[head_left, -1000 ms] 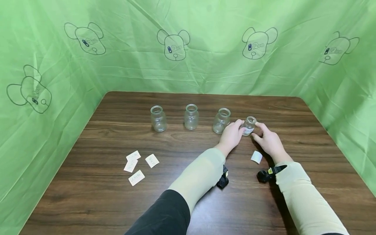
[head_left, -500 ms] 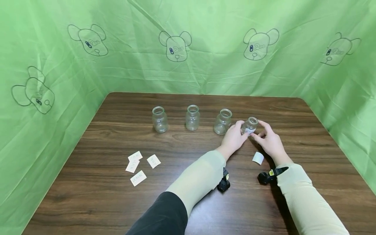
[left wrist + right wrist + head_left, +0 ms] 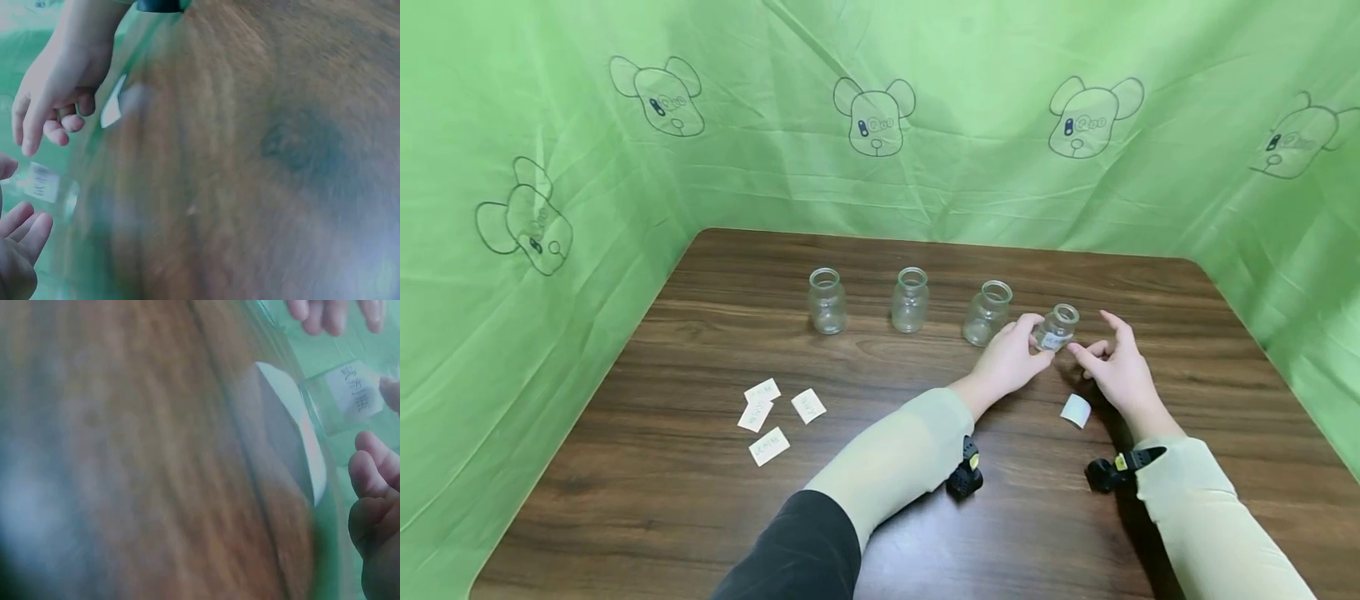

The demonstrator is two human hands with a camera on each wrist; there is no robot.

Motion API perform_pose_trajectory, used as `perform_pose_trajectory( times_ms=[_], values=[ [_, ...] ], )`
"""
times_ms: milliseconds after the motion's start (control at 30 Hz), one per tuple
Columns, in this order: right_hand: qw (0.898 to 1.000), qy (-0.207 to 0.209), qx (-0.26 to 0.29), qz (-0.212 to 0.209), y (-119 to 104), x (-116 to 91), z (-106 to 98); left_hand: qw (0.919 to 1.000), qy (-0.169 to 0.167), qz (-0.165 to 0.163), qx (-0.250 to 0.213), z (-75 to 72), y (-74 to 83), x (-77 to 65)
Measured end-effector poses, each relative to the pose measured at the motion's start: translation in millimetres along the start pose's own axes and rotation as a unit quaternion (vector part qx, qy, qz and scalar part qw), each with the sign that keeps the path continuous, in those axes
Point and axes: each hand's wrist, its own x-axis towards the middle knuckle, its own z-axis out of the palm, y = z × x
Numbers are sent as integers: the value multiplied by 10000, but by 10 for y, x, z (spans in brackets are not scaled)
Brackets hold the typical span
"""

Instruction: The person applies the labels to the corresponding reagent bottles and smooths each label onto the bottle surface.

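Glass jars (image 3: 910,307) (3x) stand at 9 o'clock of labelled jar (image 3: 1057,335), nearest crowding L hand (image 3: 1009,354); white slips (image 3: 808,406) lie 8-ish, curled slip (image 3: 1077,411) 6-ish. Labelled jar's at 2 o'clock on table (image 3: 700,500): mouth up, long axis leaning toward 1. L hand grips it; R hand (image 3: 1120,371) loose, can't tell if touching.

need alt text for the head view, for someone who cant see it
A left hand holds a small labelled glass jar at a wooden table, the right hand beside it. Three larger jars stand to the left; five white paper pieces lie nearer the camera.
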Motion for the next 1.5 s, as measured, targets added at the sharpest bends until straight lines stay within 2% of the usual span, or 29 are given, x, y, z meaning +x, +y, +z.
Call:
perform_pose_trajectory(
  times_ms=[133, 200, 367, 467, 700, 933, 1100, 1300, 1500],
  values=[
    [9999, -72, 77, 37, -60, -51, -38, 9995, -130, 31, -277, -113, 49, -41],
    [9999, -93, 119, 31, -97, -79, -52, 9994, -205, 103, -252, -170, 66, -71],
    [9996, -50, 261, -64, -197, -128, -66, 9981, -353, 341, 360, -339, 57, -165],
    [9992, -16, 354, -156, -259, -141, -69, 9976, -300, 335, 524, -464, 14, -223],
    [9985, 232, 437, -223, -361, -181, -28, 9992, 70, 352, 165, -712, -149, -338],
    [9979, 395, 450, -229, -387, -206, 24, 9996, 186, 49, -228, -907, -342, -439],
    [9983, 340, 379, -277, -376, -236, 9, 9995, 233, -93, -213, -947, -424, -480],
    [9989, 190, 300, -299, -325, -267, 28, 9996, 113, -262, -14, -1024, -551, -535],
    [9990, 105, 198, -392, -297, -259, 82, 9984, -179, -406, 357, -1318, -828, -695]
  ],
)
